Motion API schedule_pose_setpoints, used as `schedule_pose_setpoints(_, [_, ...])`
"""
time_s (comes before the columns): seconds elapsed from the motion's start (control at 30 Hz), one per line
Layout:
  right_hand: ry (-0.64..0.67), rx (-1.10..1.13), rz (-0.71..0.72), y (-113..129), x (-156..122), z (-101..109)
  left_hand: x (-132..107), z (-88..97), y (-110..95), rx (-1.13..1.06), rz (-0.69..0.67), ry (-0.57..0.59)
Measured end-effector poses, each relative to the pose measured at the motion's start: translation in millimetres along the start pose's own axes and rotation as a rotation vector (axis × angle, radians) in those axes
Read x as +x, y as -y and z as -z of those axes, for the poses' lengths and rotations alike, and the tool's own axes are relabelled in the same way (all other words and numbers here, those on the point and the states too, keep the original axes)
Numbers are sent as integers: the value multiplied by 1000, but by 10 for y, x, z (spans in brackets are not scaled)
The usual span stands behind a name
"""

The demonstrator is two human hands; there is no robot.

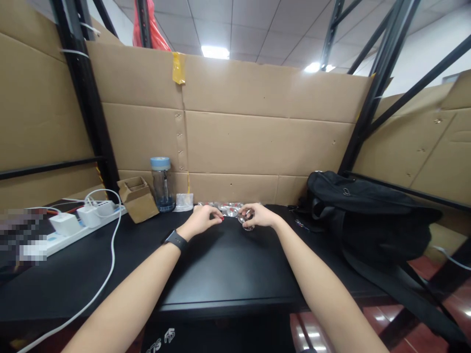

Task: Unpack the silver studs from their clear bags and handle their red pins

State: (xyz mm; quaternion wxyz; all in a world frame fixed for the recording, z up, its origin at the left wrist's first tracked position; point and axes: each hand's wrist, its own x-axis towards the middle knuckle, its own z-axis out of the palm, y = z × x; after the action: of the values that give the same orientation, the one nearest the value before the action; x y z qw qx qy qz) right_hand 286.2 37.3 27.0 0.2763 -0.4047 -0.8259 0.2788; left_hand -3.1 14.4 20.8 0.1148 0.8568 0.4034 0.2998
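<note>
My left hand, with a dark watch on its wrist, is closed in a pinch above the black table. A small red piece shows at its fingertips; its kind is too small to make out. Facing it, my right hand is closed around a small clear round object, partly covered by the fingers. The two hands are a short way apart. Just behind them, along the cardboard wall, lies a row of clear plastic packaging with red spots.
A bottle with a blue lid, a small open cardboard box and a white packet stand at the back left. Farther left lies a white power strip with its cable. A black bag covers the right side.
</note>
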Motion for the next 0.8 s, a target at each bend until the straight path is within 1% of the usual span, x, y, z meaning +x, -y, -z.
schedule_pose_setpoints(0.07, [-65, 160, 54, 136, 13, -94, 3, -2, -14, 15, 16, -57])
schedule_pose_setpoints(0.2, [-220, 451, 118, 362, 68, -380, 18, -19, -59, -22, 27, -192])
schedule_pose_setpoints(0.3, [-271, 611, 132, 448, 102, -573, 36, -46, -90, -45, 51, -284])
schedule_pose_setpoints(0.37, [-274, 656, 132, 470, 111, -648, 45, -60, -109, -34, 73, -310])
schedule_pose_setpoints(0.43, [-275, 677, 121, 478, 110, -682, 46, -67, -126, -5, 88, -320])
schedule_pose_setpoints(0.57, [-285, 684, 107, 475, 100, -685, 31, -79, -156, 51, 93, -330])
schedule_pose_setpoints(0.8, [-305, 665, 78, 457, 108, -691, 2, -99, -240, 185, 55, -354])
